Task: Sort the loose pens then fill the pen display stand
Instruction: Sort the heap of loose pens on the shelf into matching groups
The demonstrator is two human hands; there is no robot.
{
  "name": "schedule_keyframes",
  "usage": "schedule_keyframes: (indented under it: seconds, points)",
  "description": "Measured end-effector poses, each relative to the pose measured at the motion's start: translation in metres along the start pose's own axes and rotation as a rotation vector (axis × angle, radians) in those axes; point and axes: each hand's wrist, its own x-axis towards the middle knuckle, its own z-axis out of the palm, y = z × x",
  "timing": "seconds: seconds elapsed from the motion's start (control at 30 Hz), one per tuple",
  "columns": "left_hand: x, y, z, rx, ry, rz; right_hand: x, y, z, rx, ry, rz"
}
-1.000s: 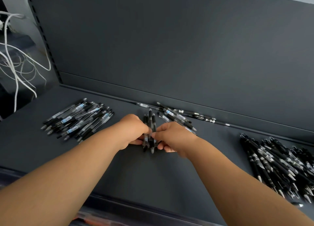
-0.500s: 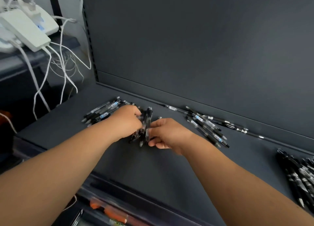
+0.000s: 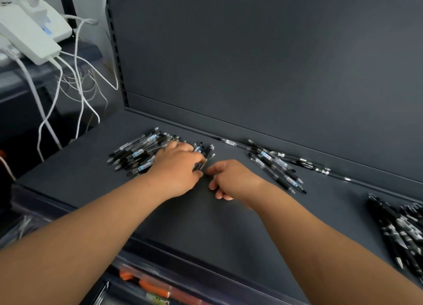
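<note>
A small bundle of black pens (image 3: 204,154) lies against the right side of the left pile of black pens with blue labels (image 3: 136,154) on the dark shelf (image 3: 206,224). My left hand (image 3: 176,167) grips this bundle from above. My right hand (image 3: 231,178) has curled fingers, and its thumb and forefinger pinch the bundle's near ends. A second loose group of pens (image 3: 275,166) lies to the right near the back wall. A third pile of black pens (image 3: 400,229) sits at the right edge. No display stand is in view.
A dark back panel (image 3: 274,64) rises behind the shelf. White power adapters (image 3: 29,32) and hanging cables (image 3: 77,87) are at the upper left. Below the shelf's front edge is a lower compartment with orange items (image 3: 146,284).
Both hands carried the pen bundle leftward from the shelf's middle to the left pile. The view swung left, so the right pile is now near the frame's edge.
</note>
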Motion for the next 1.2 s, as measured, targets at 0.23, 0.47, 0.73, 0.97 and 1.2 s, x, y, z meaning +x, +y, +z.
schedule_keyframes:
  seconds: [0.23, 0.47, 0.73, 0.97, 1.2]
  points:
    - [0.003, 0.005, 0.014, 0.185, -0.053, 0.104, -0.009, 0.035, -0.015, -0.694, 0.396, -0.223]
    - [0.001, -0.002, 0.012, 0.290, 0.033, 0.079, -0.018, 0.063, -0.029, -0.782, 0.435, -0.196]
    - [0.011, 0.025, 0.017, 0.252, 0.050, 0.136, -0.026, 0.081, -0.050, -0.655, 0.494, -0.181]
    - [0.034, 0.063, 0.021, 0.255, 0.049, 0.179, -0.028, 0.100, -0.082, -0.565, 0.584, -0.111]
    - [0.068, 0.081, 0.031, 0.267, 0.050, 0.165, -0.020, 0.118, -0.122, -0.557, 0.603, 0.010]
